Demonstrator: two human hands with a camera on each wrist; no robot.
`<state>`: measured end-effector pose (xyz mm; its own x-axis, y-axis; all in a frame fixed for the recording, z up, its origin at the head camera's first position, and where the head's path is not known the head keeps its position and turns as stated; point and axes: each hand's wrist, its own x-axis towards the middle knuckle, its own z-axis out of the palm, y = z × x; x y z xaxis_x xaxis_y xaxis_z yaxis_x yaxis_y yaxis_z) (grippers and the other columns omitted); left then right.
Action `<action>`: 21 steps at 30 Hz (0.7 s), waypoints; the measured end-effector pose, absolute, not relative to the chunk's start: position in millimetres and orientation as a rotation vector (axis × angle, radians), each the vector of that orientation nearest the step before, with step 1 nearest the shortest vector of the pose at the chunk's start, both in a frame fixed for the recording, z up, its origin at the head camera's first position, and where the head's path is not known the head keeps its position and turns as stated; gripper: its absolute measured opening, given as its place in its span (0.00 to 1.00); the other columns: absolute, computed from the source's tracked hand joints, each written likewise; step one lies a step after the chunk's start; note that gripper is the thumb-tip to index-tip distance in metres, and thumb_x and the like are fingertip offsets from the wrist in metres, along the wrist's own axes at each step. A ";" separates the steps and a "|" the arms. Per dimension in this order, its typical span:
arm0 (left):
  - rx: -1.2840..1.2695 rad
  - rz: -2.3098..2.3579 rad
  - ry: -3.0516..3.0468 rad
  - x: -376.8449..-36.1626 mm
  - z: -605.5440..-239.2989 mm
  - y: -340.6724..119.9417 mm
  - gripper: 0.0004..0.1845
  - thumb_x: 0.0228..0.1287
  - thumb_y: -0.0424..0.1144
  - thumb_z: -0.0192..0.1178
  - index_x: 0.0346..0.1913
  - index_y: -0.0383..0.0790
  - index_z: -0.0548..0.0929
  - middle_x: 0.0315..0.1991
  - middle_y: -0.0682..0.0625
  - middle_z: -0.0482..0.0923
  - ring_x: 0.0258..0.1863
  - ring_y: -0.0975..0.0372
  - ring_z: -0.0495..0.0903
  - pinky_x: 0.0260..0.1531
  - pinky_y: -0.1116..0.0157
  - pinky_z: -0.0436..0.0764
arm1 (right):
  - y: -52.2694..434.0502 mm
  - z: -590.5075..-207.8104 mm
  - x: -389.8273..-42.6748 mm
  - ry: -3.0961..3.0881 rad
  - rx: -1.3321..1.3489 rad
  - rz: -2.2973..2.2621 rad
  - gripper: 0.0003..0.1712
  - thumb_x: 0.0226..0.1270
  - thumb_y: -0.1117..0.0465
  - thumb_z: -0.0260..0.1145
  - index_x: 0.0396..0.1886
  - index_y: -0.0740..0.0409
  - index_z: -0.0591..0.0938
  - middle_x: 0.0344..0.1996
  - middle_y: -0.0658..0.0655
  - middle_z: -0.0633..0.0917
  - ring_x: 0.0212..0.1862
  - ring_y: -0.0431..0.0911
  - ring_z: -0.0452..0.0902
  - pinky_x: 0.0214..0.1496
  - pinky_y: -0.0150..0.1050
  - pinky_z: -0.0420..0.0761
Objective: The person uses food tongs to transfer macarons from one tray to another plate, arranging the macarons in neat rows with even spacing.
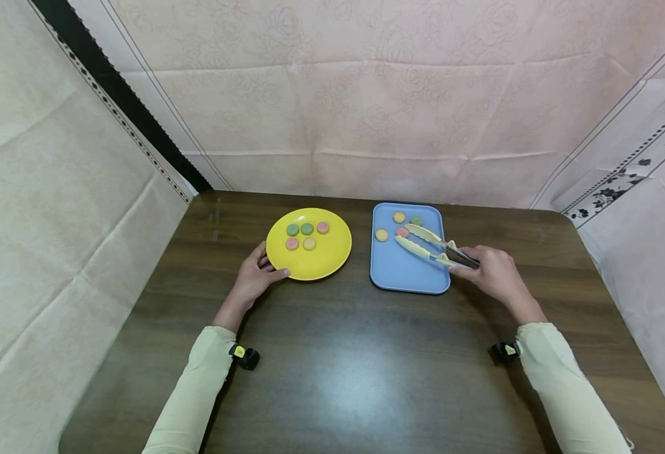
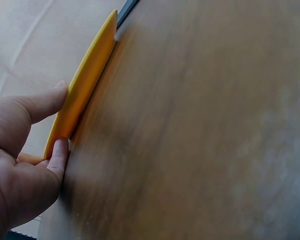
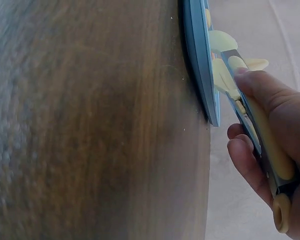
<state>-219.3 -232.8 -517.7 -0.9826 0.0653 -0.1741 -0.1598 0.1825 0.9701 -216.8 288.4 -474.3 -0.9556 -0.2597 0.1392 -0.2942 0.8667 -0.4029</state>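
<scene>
My left hand point(image 1: 254, 277) holds the near-left rim of a round yellow plate point(image 1: 332, 255), thumb and fingers at its edge. Several small round macaron-like pieces lie on the plate: two green, two pink point(image 1: 323, 227) and one yellow point(image 1: 309, 244). In my right hand point(image 1: 495, 272) is a pair of tongs point(image 1: 420, 251) with pale yellow tips, gripped by the handles. The spread tips reach over a blue tray point(image 1: 406, 277), one on each side of a pink piece point(image 1: 402, 232). Whether they touch it I cannot tell. Two yellow pieces and a partly hidden green one point(image 1: 416, 221) lie nearby.
Plate and tray stand side by side near the back edge of a dark wooden table point(image 1: 338, 353), with a gap between them. A pale patterned cloth point(image 1: 366, 113) hangs behind the table, and more cloth hangs at both sides.
</scene>
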 end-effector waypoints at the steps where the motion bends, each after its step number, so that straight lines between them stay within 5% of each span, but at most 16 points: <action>1: -0.091 1.901 2.275 -219.3 -517.8 -232.8 0.54 0.65 0.31 0.70 0.83 0.43 0.44 0.78 0.38 0.57 0.72 0.47 0.68 0.58 0.65 0.81 | 288.2 -474.2 -216.6 -2.960 0.438 0.661 0.32 0.66 0.47 0.75 0.59 0.69 0.84 0.39 0.64 0.87 0.33 0.51 0.75 0.32 0.42 0.75; 12: -0.116 1.855 2.261 -208.3 -488.7 -225.7 0.53 0.65 0.27 0.68 0.82 0.35 0.43 0.78 0.34 0.56 0.73 0.44 0.67 0.61 0.60 0.80 | 285.0 -474.1 -214.4 -2.953 0.439 0.684 0.31 0.68 0.50 0.73 0.59 0.71 0.83 0.45 0.69 0.87 0.40 0.56 0.81 0.43 0.58 0.82; 21: -0.108 1.863 2.262 -206.9 -486.9 -225.1 0.54 0.65 0.28 0.69 0.83 0.35 0.42 0.78 0.33 0.55 0.73 0.43 0.66 0.60 0.60 0.80 | 284.4 -471.0 -214.0 -2.901 0.467 0.662 0.30 0.67 0.50 0.74 0.58 0.70 0.84 0.41 0.66 0.88 0.34 0.51 0.76 0.35 0.48 0.77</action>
<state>-206.9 -225.1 -486.9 -0.9756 0.0756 -0.2062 -0.1878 0.1988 0.9619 -214.0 284.4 -471.0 -0.9439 -0.2687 0.1922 -0.3255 0.8562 -0.4013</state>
